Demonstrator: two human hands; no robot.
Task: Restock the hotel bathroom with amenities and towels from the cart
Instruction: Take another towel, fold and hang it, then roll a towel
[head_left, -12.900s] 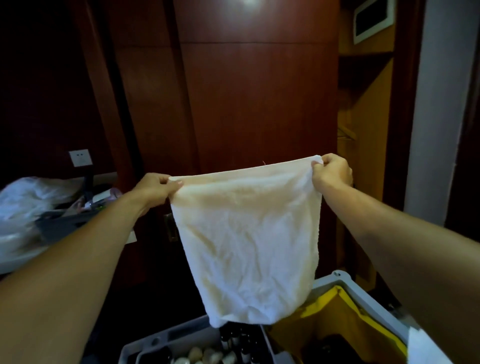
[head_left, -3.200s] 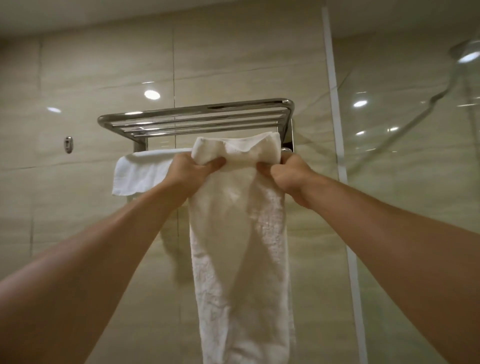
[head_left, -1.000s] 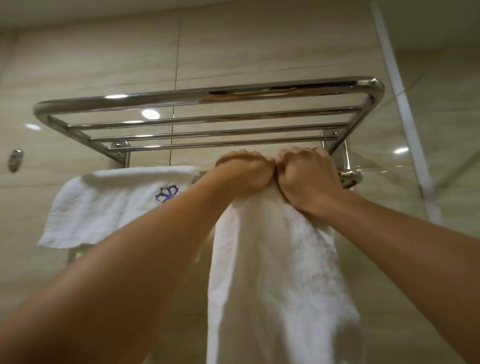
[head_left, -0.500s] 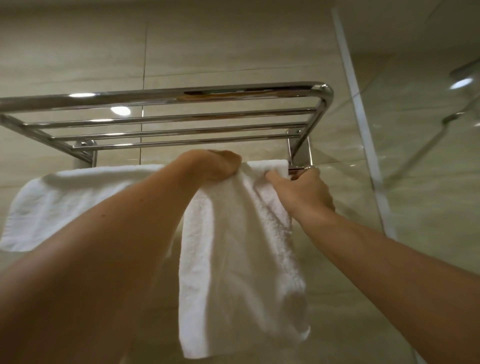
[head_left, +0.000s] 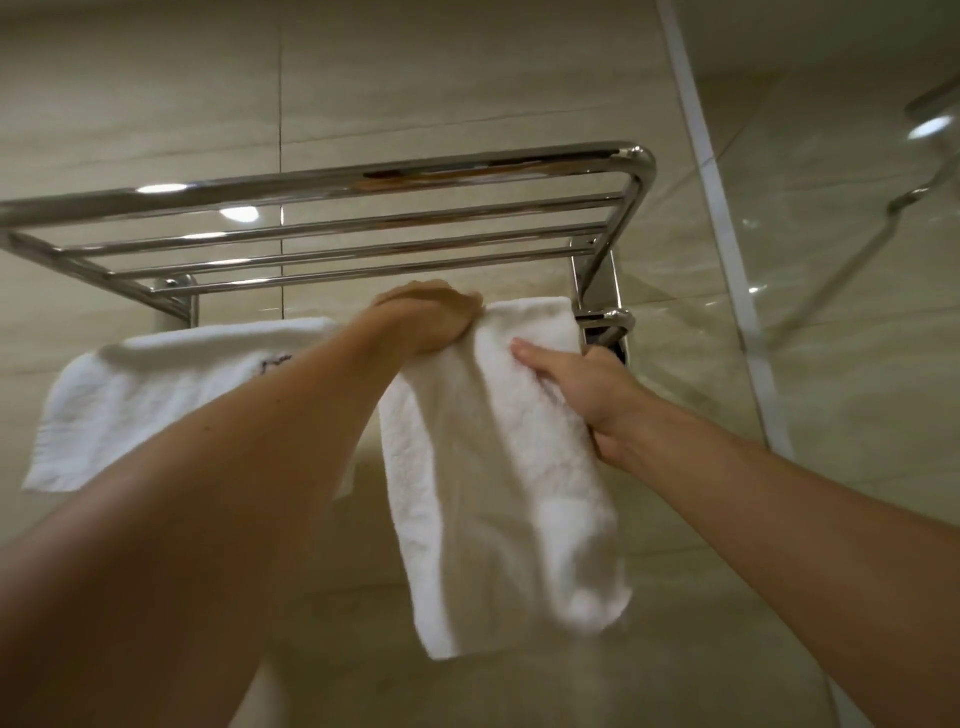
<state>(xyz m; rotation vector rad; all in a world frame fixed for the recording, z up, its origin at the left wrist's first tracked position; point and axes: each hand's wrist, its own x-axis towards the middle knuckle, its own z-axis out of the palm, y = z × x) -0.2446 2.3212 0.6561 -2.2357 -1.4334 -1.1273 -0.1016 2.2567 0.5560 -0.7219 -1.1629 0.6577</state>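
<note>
A white hand towel (head_left: 498, 499) hangs folded over the lower bar (head_left: 609, 319) of a chrome towel rack (head_left: 363, 179) on the tiled wall. My left hand (head_left: 431, 318) lies over the towel's top at the bar, fingers curled over the fold. My right hand (head_left: 579, 387) holds the towel's right edge just below the bar, thumb on the front face and fingers behind it. A second white towel (head_left: 156, 395) with a small dark embroidered mark hangs on the same bar to the left, partly hidden by my left forearm.
A glass shower partition (head_left: 857, 338) with a white frame strip (head_left: 727, 249) stands close on the right. The rack's upper shelf of chrome rods holds nothing. Beige wall tiles (head_left: 467, 78) fill the background.
My right hand has slid a little down the towel's right edge, and the towel hangs a bit flatter. My left hand stays on top at the bar. The camera has shifted slightly.
</note>
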